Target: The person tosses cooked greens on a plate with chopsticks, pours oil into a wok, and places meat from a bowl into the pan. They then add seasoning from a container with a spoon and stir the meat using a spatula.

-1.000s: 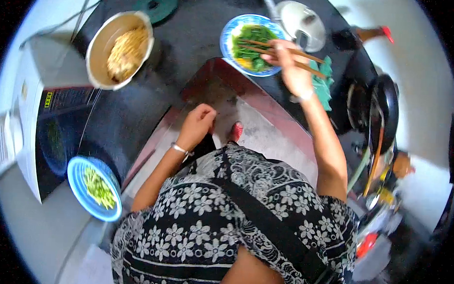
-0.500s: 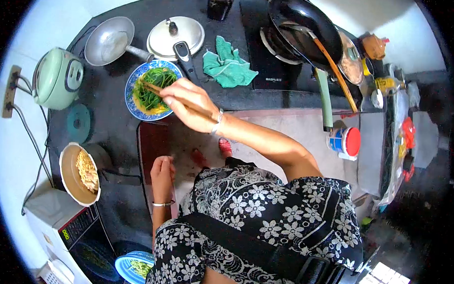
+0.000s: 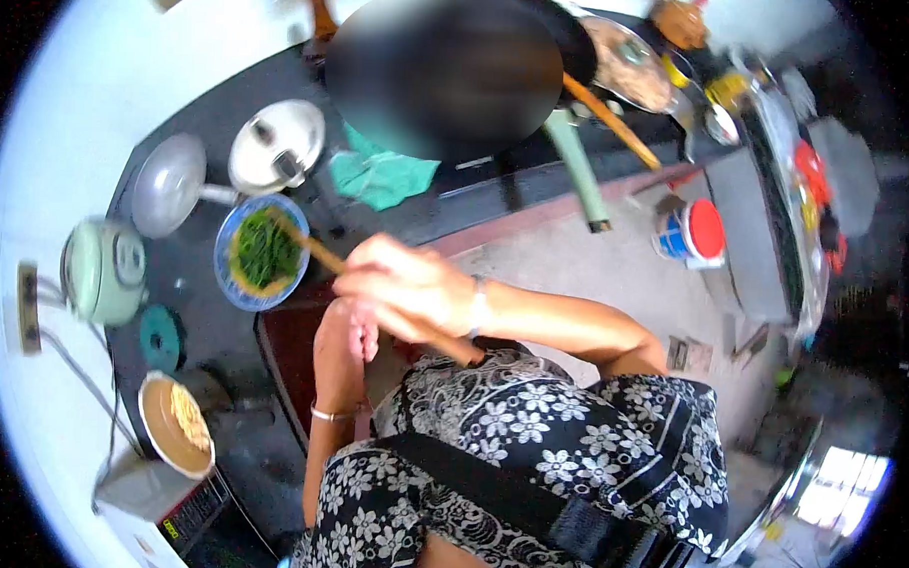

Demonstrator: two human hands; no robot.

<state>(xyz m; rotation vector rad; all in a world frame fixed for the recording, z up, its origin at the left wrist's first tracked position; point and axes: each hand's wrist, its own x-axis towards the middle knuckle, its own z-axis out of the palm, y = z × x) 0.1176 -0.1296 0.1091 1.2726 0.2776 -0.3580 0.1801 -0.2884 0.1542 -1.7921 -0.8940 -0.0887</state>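
My right hand (image 3: 404, 290) is closed around a pair of wooden chopsticks (image 3: 320, 254), whose thick ends stick out below the palm. The tips reach over the blue-and-white bowl (image 3: 225, 273), at the edge of the cooked green vegetables (image 3: 265, 249) heaped in it. Just below the right hand, my left hand (image 3: 342, 352) has its fingers curled, close against or touching the right; I cannot tell which. Nothing shows inside the left hand.
Behind the bowl are a pot lid (image 3: 279, 138), a grey pan (image 3: 168, 186) and a green cloth (image 3: 383, 177). A wok handle (image 3: 576, 173) juts over the counter edge; a blur hides most of the wok. At left are a rice cooker (image 3: 103, 272) and a pot (image 3: 159, 429).
My right hand has drawn back from the bowl towards my body with the chopsticks. My left hand has come up beside it. The view has turned and shifted.
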